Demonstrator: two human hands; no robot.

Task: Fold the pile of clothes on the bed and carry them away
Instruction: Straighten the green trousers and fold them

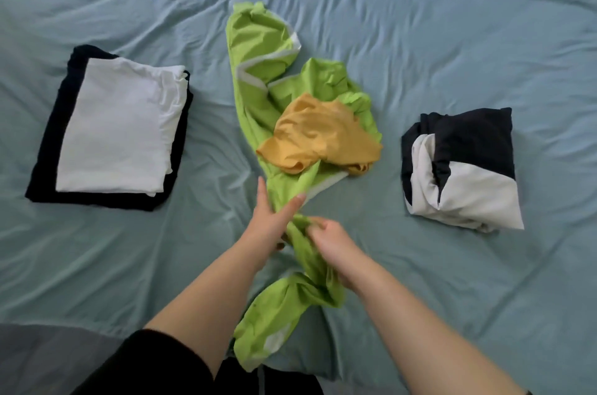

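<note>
Head view: no brand, label or writing is legible on any item. Bed point(420, 23) with blue-green sheet carries four groups of clothing. One lime-green garment point(258, 78) with white trim lies crumpled at centre, running toward the near edge. One yellow garment point(316, 136) rests on top of it. One folded stack point(113, 129), white on black, lies left. One black-and-white bundle point(462, 168) lies right. Left hand point(274, 217) is partly closed, fingers extended along the green cloth. Right hand point(332, 242) is closed, gripping the green cloth.
</note>
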